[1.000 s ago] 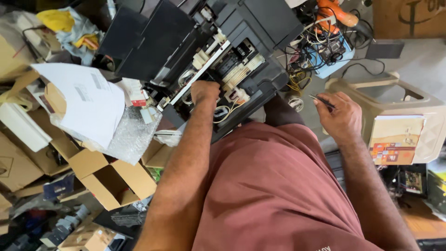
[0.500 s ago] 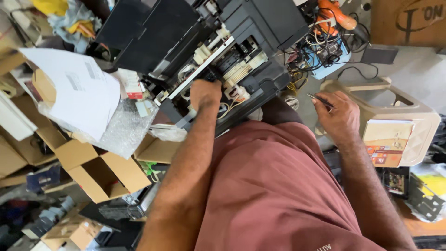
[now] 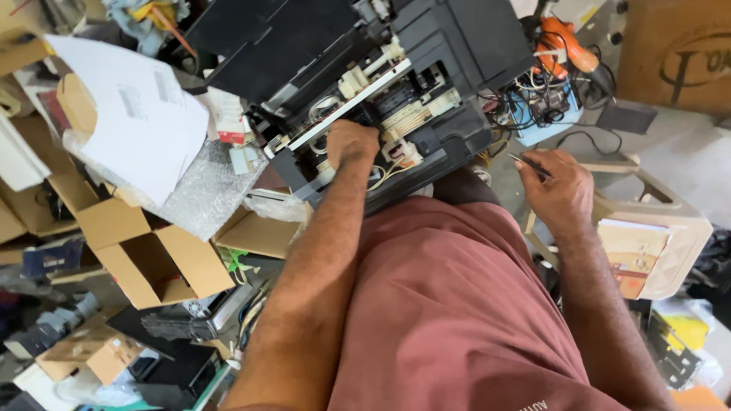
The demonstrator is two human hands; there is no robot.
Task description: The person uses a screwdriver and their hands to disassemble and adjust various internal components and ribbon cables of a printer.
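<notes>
An opened black printer (image 3: 426,68) with exposed white parts and wires sits in front of me, resting against my lap in maroon shorts. My left hand (image 3: 352,144) reaches down into its open mechanism, fingers curled among the wiring; what it grips is hidden. My right hand (image 3: 560,190) is off to the right of the printer, closed around a thin dark screwdriver (image 3: 529,162) whose tip points left toward the machine.
Open cardboard boxes (image 3: 152,259), white paper sheets (image 3: 145,114) and bubble wrap lie at left. A beige plastic stool (image 3: 655,228) with a booklet stands at right. Tangled cables and an orange tool (image 3: 567,42) sit behind. A large cardboard box (image 3: 678,53) is at top right.
The view has drifted slightly, so the clutter on the left sits lower in frame. Both hands keep their places, left in the printer, right holding the screwdriver.
</notes>
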